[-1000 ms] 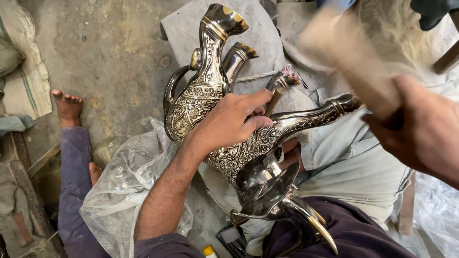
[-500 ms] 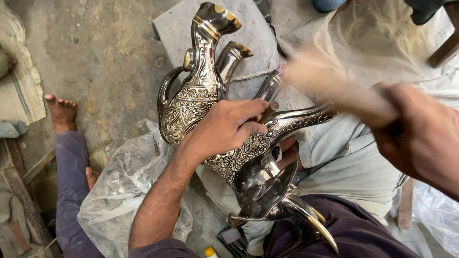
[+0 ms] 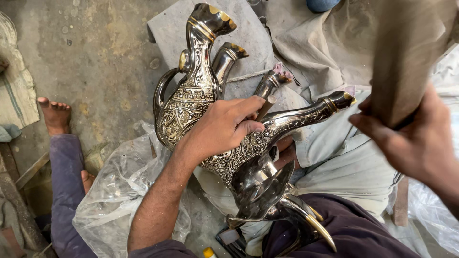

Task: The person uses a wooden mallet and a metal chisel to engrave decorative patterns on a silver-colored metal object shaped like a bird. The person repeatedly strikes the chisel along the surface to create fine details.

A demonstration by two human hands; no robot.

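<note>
My left hand [image 3: 222, 128] rests on an engraved silver-and-black metal jug [image 3: 287, 125] lying across my lap, and pinches a short metal punch [image 3: 264, 108] against its body. My right hand [image 3: 415, 143] grips a blurred wooden mallet [image 3: 406, 57], raised at the upper right above the jug's neck. A polished curved spout with a gold tip [image 3: 267, 191] points toward me below the left hand.
A second engraved jug [image 3: 189, 102] and a third neck [image 3: 228, 57] stand upright behind on grey cloth [image 3: 167, 28]. Crumpled clear plastic sheet [image 3: 114, 196] lies at the lower left. A bare foot [image 3: 55, 114] and purple trouser leg rest on the concrete floor [image 3: 95, 57].
The mallet in my right hand has swung up and to the right. My left hand has stayed on the jug with the punch.
</note>
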